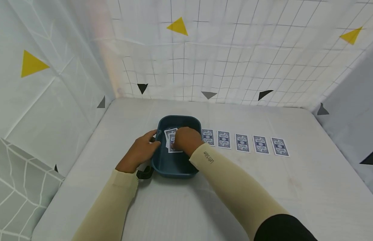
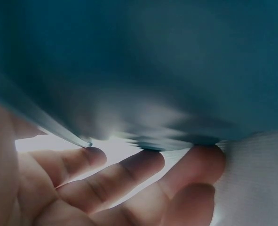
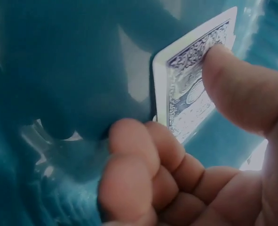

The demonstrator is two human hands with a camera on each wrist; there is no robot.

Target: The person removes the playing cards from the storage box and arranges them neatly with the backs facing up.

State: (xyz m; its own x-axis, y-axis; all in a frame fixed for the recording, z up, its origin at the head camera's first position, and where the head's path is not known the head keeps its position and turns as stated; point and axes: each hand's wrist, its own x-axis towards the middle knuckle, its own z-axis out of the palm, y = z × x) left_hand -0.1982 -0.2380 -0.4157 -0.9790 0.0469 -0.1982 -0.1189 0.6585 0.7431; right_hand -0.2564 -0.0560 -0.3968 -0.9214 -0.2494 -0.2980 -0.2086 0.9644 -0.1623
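A dark teal plastic tray (image 1: 174,170) with raised walls sits on the white-covered table. My left hand (image 1: 140,150) holds its left wall near the rim; in the left wrist view several fingertips (image 2: 150,162) press against the teal wall. Inside the tray is my right hand (image 1: 188,140), which pinches a playing card (image 1: 174,147) with a blue-and-white back. The right wrist view shows the thumb (image 3: 235,89) flat on that card's back, the other fingers curled at its edge. Another card (image 1: 169,132) lies partly under it in the tray.
To the tray's right, several face-down playing cards (image 1: 242,143) lie in a spaced row. A dark strap (image 1: 145,172) is on the left wrist. White sheeting with grid lines (image 1: 234,50) hangs behind the table (image 1: 249,187), and more sheeting flanks both sides.
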